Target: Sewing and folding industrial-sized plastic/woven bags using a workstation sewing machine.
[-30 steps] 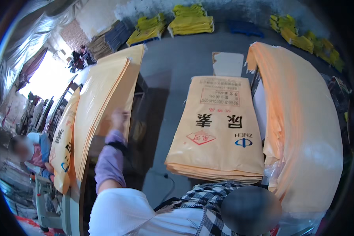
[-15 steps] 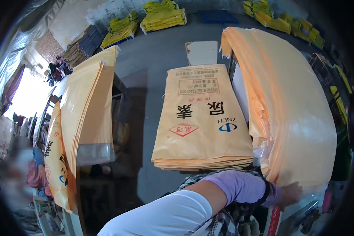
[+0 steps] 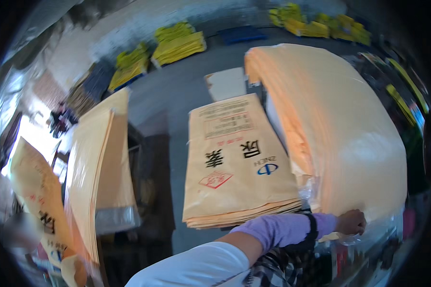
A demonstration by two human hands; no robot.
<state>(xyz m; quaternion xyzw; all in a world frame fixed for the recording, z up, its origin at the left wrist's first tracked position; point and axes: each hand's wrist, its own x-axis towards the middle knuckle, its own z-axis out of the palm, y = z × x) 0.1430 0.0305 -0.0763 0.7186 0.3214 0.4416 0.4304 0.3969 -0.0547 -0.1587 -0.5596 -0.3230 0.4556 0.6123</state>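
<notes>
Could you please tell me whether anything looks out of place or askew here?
Perhaps one thing: crumpled clear plastic pokes out at the lower left of the bowed stack of glossy pale-orange sheets, whose layered edges look ragged rather than flush.

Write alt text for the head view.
The wearer's bare hand, with a purple sleeve behind it, is at the near edge of a draped cream stack. Left of that lies a pile of printed sacks; yellow bundles sit farther back.

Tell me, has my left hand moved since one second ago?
Yes. Judged against the printed sack pile, your left hand has gone rightward, from the pale stack on the pile's left to the large draped stack on its right.
</notes>
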